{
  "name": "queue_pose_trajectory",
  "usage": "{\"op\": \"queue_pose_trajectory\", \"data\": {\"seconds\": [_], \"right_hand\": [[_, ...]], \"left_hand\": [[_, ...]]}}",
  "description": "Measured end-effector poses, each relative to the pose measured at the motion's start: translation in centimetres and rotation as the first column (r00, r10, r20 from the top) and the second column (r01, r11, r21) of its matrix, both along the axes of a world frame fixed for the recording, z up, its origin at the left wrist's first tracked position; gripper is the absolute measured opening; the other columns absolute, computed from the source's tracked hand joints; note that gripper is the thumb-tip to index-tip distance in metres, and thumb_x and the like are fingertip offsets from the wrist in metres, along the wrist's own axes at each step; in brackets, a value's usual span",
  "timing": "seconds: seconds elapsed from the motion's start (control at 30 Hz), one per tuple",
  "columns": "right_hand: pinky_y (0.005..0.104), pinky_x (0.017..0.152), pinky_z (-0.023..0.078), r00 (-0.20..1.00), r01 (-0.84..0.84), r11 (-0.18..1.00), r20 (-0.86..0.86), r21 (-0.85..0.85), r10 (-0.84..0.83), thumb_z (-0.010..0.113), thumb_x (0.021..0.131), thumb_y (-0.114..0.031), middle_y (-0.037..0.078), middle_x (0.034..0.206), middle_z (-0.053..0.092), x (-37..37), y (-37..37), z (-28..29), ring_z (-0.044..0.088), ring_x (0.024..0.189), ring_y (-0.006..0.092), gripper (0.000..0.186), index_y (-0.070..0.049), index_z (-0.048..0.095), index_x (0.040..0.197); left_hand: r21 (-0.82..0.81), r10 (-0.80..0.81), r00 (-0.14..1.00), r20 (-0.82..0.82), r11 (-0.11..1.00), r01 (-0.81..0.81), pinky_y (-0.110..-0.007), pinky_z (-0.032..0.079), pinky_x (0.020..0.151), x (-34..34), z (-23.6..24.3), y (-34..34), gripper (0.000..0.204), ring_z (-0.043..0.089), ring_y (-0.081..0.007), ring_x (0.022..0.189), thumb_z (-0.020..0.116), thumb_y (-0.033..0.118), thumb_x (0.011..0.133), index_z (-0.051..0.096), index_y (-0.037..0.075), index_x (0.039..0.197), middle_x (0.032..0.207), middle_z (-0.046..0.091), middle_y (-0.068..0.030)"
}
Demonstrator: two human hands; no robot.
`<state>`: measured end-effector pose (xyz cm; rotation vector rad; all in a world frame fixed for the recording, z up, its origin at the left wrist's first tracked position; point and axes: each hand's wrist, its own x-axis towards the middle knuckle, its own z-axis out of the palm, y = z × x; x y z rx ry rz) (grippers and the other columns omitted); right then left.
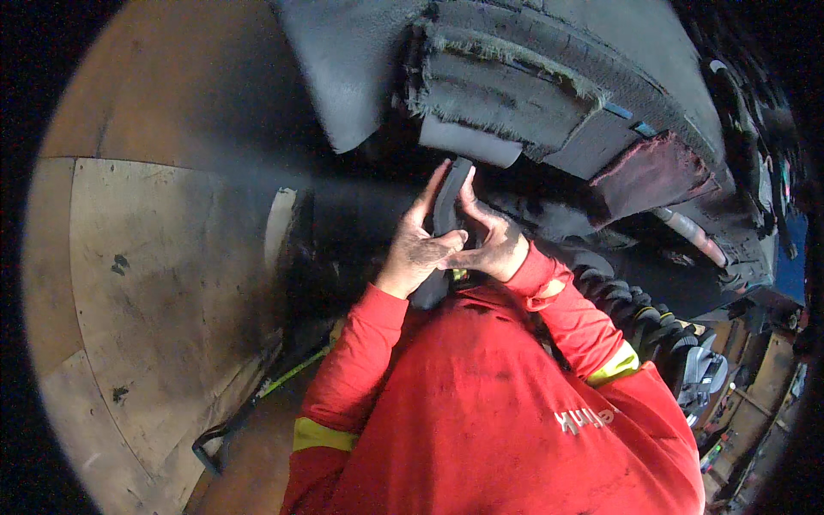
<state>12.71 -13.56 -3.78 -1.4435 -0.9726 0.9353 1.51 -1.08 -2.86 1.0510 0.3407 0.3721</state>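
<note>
Head view: wooden boards [154, 283] left of the grip; grey machine [635, 51] with pale roller [470, 142] just beyond it. One dark slab [446, 202], pressed between left hand [416, 253] and right hand [493, 242], far end near the roller.

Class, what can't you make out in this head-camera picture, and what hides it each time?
All in the head view:
- The dark piece: its sides under the left hand and right hand, covered by fingers and thumbs.
- Whether the dark grey shape below joins it: the hands cover the link.
- The space under the pale cylinder: deep shadow.
- The grey housing's top: cut off by the upper edge.
</note>
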Motion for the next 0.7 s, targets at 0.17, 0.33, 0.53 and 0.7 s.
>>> {"op": "queue_pose_trajectory", "data": {"seconds": [0.17,0.33,0.53,0.7], "right_hand": [[0.0477,0.105,0.043,0.664,0.113,0.982,0.723,0.153,-0.189,0.088,0.066,-0.025,0.023,0.156,0.031,-1.7,0.5,-1.1,0.045,0.134,0.0394,0.095,-0.013,0.042,0.149],[0.0386,0.099,0.048,0.822,0.224,0.938,0.569,-0.263,-0.037,0.088,0.068,-0.020,0.018,0.132,0.056,-2.6,0.7,0.0,0.056,0.123,0.0336,0.077,-0.005,0.053,0.135],[0.0396,0.097,0.047,0.925,0.127,0.992,0.364,-0.022,-0.111,0.090,0.066,-0.026,0.015,0.120,0.065,-2.0,1.4,1.7,0.061,0.111,0.0321,0.076,-0.005,0.059,0.131],[0.0400,0.105,0.042,0.961,0.014,0.999,0.278,-0.037,-0.003,0.090,0.068,-0.025,0.014,0.128,0.062,-0.8,0.8,0.9,0.055,0.123,0.0283,0.080,-0.004,0.053,0.137]], "left_hand": [[0.255,0.158,0.963,-0.218,0.962,-0.099,-0.030,0.050,0.091,-0.4,1.9,-0.5,0.056,0.062,-0.0133,0.109,0.074,0.024,0.091,0.054,0.004,0.138,0.126,0.065,-0.0096],[0.610,0.305,0.902,-0.307,0.790,-0.060,-0.033,0.055,0.079,0.5,3.8,0.4,0.040,0.073,-0.0277,0.093,0.071,0.034,0.092,0.069,0.004,0.117,0.103,0.073,-0.0173],[0.877,0.424,0.816,-0.392,0.438,0.194,-0.045,0.054,0.066,1.2,4.6,1.9,0.041,0.069,-0.0398,0.078,0.067,0.041,0.091,0.069,0.000,0.090,0.083,0.069,-0.0233],[0.815,0.419,0.727,-0.544,0.472,0.337,-0.051,0.053,0.062,2.2,4.2,1.8,0.046,0.067,-0.0447,0.069,0.065,0.045,0.090,0.068,-0.001,0.083,0.072,0.066,-0.0247]]}}
